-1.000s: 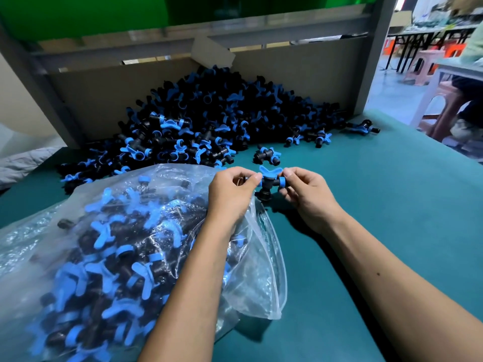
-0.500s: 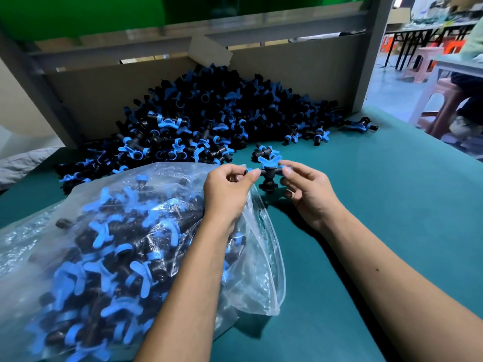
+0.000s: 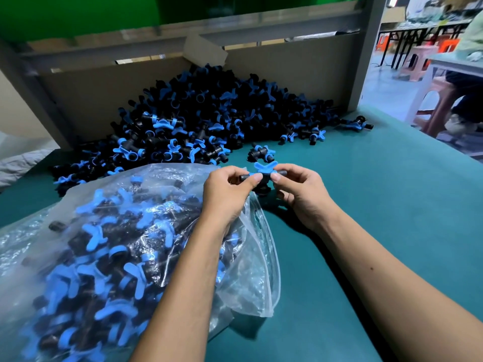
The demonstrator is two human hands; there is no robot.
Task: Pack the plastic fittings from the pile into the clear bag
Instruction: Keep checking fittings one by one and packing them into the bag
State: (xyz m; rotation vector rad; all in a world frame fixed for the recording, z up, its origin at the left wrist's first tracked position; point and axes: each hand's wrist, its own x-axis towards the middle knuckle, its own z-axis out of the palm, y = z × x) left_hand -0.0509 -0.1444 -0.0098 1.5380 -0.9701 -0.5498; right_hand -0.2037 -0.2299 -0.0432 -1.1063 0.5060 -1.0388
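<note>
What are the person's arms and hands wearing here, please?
Nothing that shows: the left hand and right hand are bare, without gloves, rings or a watch. Both forearms are bare too, with no sleeve in view. Fingernails are short and unpainted.

Right of the clear bag [image 3: 146, 257] the green tabletop [image 3: 392, 205] lies open — room for a hand to pass. Behind the bag, the pile of fittings [image 3: 209, 116] blocks the way, backed by a cardboard wall [image 3: 287, 66] — one stray fitting [image 3: 260, 152] sits just beyond the bag's mouth.
</note>
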